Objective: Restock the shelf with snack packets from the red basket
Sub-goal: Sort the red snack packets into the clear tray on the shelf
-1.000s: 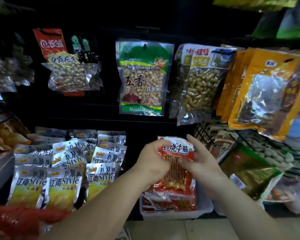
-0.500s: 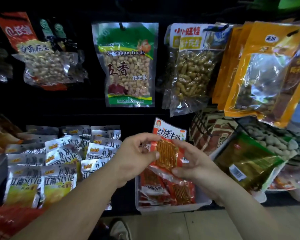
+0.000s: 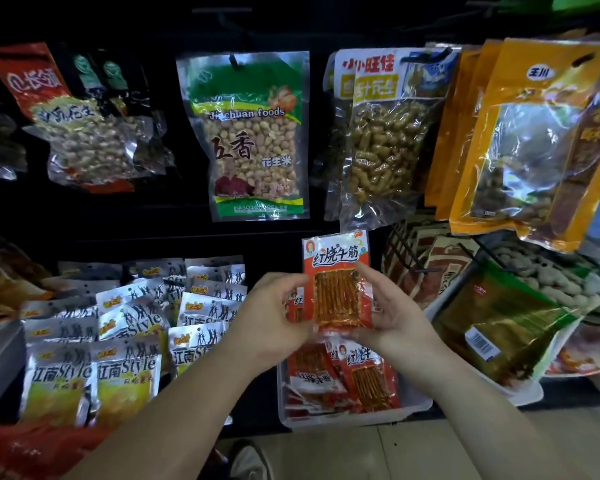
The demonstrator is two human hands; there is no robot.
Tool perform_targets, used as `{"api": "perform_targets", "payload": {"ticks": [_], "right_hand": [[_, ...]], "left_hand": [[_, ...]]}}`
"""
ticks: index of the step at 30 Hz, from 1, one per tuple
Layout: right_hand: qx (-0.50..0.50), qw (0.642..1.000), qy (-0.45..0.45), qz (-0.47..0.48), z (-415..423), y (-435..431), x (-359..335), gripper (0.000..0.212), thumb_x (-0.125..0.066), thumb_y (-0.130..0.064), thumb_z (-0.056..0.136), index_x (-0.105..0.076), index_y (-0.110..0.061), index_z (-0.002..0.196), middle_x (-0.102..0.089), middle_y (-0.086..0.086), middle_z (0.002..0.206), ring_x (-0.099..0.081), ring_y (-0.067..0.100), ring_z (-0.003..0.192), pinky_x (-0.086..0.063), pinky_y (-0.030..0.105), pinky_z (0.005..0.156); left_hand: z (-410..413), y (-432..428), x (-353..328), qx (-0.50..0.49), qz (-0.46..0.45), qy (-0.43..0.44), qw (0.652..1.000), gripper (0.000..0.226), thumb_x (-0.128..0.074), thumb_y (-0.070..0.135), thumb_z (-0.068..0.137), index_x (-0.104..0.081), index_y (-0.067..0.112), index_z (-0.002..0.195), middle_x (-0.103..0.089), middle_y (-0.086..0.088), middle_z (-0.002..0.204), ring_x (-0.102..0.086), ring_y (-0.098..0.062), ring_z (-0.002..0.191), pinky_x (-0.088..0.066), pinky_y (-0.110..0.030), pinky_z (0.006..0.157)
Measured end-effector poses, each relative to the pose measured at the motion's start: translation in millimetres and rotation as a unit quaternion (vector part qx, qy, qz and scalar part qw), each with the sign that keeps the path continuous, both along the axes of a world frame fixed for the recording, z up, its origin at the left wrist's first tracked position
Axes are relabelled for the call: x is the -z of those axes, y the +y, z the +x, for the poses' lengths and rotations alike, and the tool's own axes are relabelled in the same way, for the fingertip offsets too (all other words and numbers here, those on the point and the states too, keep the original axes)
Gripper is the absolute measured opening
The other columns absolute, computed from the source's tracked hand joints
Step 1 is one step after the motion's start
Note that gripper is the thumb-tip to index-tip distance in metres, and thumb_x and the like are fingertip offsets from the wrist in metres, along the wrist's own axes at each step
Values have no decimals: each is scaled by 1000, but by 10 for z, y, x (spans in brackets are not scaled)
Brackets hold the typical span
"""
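A red snack packet (image 3: 336,268) with a clear window of orange sticks stands upright between my hands, its white label facing me. My left hand (image 3: 274,317) grips its left edge and my right hand (image 3: 392,313) grips its right edge. Both hold it above a clear plastic bin (image 3: 409,410) on the bottom shelf, where more of the same red packets (image 3: 364,375) lie. The red basket (image 3: 25,452) shows as a blurred red shape at the bottom left corner.
Silver and yellow packets (image 3: 125,341) fill the shelf to the left. Peanut bags (image 3: 253,133) hang on hooks above. Orange bags (image 3: 534,133) and a green-gold bag (image 3: 499,327) crowd the right side. A shoe (image 3: 253,459) stands on the tiled floor below.
The packet has been lifted from the bin and turned upright to face me, higher than before. Both hands have shifted from its top to its side edges.
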State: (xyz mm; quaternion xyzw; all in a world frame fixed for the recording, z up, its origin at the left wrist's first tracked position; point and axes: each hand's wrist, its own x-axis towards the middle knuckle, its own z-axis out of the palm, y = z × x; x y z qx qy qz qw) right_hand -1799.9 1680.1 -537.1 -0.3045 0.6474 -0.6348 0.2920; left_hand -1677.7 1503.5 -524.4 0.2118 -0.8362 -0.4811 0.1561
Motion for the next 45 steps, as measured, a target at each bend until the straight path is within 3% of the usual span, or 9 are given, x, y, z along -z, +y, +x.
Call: {"api": "perform_targets", "payload": {"ticks": [4,7,12,17,25,30,36,40,45], "right_hand": [[-27,999,20,-18,116,-15,27,100,-72,18,86,-40,-48,154,-66,-17,136,-70,15,119,-63,34,86],[-93,996,-16,-13,121,14,54,99,-66,14,93,-33,-55,156,-64,-13,143,-66,19,127,-60,35,95],[72,996,51,19,47,-1,27,65,-72,-21,98,-49,-65,140,-59,-21,141,-59,8,127,-53,43,107],[43,995,-78,-44,-45,19,14,63,-73,-3,93,-62,-45,138,-71,4,132,-67,27,124,-53,59,104],[13,998,-52,44,2,31,-109,74,-68,13,91,-48,-29,149,-75,-2,124,-72,19,113,-60,45,94],[123,989,-81,24,32,155,-252,71,-67,13,92,-48,-18,152,-76,5,119,-74,25,110,-61,49,91],[201,979,5,20,113,511,-434,79,-74,1,93,-42,-35,155,-69,-2,115,-74,1,91,-61,23,64],[127,978,107,124,205,622,-436,59,-81,-11,90,-60,-34,140,-59,-6,137,-69,5,108,-60,20,74],[99,989,53,99,431,415,-274,59,-70,-16,100,-53,-49,145,-63,-15,134,-58,8,130,-53,32,105]], "left_hand": [[-45,193,-7,52,0,41,998,66,-78,40,88,-43,73,134,-47,38,131,-52,14,116,-56,-20,91],[-95,270,-13,64,48,14,997,69,-70,38,95,-33,76,138,-52,18,143,-60,-8,123,-59,-38,94],[-14,53,11,72,104,-1,992,77,-61,3,100,-45,69,135,-40,22,147,-57,0,49,-50,-21,50],[32,15,9,123,148,-2,981,87,-66,-5,94,-40,57,149,-62,44,109,-64,19,97,-56,-12,73],[39,35,-11,91,189,12,978,86,-82,-7,82,-48,34,150,-61,53,95,-63,23,90,-52,-5,71],[39,202,-116,115,225,26,967,83,-90,0,74,-59,42,139,-74,13,120,-73,-10,108,-61,-28,82],[-58,476,-8,151,210,3,966,77,-89,-3,74,-66,44,131,-71,2,124,-76,-20,100,-64,-38,74],[-78,477,114,175,176,-13,969,78,-86,-4,77,-59,32,141,-70,3,129,-72,-7,107,-63,-35,88],[-59,495,31,212,138,13,967,81,-83,7,82,-51,42,147,-62,7,141,-62,-10,127,-56,-39,103]]}}
